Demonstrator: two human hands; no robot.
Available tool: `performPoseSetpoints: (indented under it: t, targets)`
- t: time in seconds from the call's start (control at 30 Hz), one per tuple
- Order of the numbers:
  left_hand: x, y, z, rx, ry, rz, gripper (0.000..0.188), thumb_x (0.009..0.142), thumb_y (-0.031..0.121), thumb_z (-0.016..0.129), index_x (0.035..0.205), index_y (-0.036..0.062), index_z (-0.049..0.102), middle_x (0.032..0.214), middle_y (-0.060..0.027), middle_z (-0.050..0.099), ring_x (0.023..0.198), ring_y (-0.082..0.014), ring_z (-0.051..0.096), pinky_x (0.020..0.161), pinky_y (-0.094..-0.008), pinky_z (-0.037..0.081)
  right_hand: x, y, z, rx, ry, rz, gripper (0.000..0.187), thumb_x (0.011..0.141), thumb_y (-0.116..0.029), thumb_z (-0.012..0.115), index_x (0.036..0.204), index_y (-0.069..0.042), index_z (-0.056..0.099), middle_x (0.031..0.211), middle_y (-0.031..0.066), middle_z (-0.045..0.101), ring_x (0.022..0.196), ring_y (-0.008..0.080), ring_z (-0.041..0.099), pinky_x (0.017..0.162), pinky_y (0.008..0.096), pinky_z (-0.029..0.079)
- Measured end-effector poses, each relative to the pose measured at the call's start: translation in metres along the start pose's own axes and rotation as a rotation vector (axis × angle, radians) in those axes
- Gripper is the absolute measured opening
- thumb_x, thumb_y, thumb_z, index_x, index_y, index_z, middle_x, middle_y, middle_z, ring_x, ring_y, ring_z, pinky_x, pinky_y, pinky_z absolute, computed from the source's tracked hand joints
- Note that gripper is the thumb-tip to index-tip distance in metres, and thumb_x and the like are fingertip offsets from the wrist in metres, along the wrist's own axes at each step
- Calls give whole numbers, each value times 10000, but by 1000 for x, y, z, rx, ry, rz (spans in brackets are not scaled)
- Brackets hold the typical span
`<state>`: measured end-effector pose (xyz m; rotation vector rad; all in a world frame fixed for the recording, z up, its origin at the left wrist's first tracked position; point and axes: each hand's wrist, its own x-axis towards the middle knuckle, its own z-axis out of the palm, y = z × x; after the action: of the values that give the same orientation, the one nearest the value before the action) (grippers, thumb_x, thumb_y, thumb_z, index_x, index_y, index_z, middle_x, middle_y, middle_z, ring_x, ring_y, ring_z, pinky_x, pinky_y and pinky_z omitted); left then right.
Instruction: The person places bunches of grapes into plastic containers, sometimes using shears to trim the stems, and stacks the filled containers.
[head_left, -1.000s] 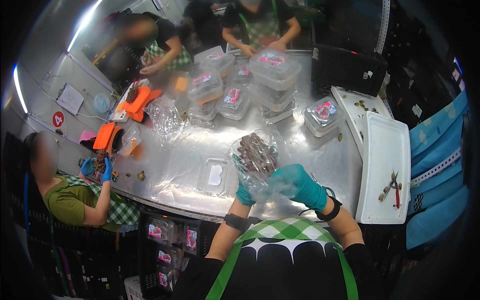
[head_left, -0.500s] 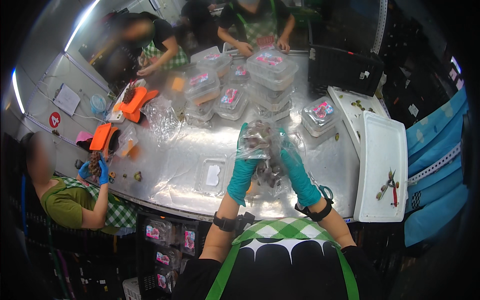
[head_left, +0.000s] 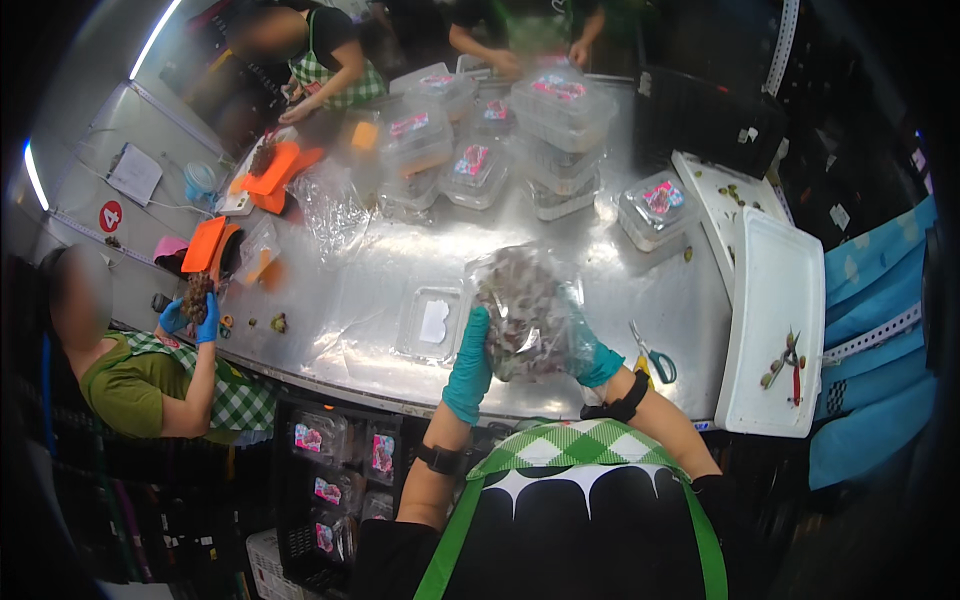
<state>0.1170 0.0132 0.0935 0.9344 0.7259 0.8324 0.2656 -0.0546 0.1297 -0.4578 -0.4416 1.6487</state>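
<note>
Between both hands (head_left: 476, 345) (head_left: 600, 363) sits a bagged bunch (head_left: 530, 315), seemingly grapes.

Lit by white tubes (head_left: 155, 39), hung with blue cloth (head_left: 870, 268).
Marked at left with a red disc (head_left: 110, 216) below a white sheet (head_left: 136, 174); set at right with a black crate (head_left: 705, 128) and white tray (head_left: 767, 320).

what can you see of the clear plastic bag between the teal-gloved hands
The clear plastic bag looks thin, glossy and crinkled, with bright glints on its film. It bulges around a cluster of small, round, reddish-brown fruit, apparently grapes, blurred through the film. The left hand holds its left side and the right hand its lower right, the right fingers mostly hidden. It shows over the metal table; whether it touches the top can't be told.
</note>
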Motion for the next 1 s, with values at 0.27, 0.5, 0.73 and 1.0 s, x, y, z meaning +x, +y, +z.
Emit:
performPoseSetpoints:
  t: [0.27,0.5,0.73,1.0]
  targets:
    - [-25,10,-25,-420,-172,-130,656,845,524,399,1331,97,296,1316,-112,383,1169,-284,421,954,-435,385,24,59,-76,-1351,154,-342,354,865,-244,480,1170,-66,456,959,154,567,849,284,549,722,357,448]
    - [9,23,-62,-298,-82,-103,564,878,444,374,1315,89,331,1286,-124,420,1142,-265,453,952,-420,387,47,40,-38,-528,377,66,374,862,-368,493,1017,-29,527,882,72,552,743,155,534,684,297,444]
    - [55,3,-53,10,-176,-348,539,835,348,543,1281,92,384,1206,-52,482,1040,-166,513,865,-305,440,43,57,-78,-1083,331,-15,666,836,-530,432,1172,44,410,961,163,562,823,268,573,741,330,455]
    - [76,-64,-40,447,-217,-363,577,793,379,604,1217,32,424,1034,-70,561,933,-148,537,804,-288,440,19,68,-79,-941,571,248,777,815,-533,472,1192,133,332,1094,249,525,1011,274,533,835,333,425]
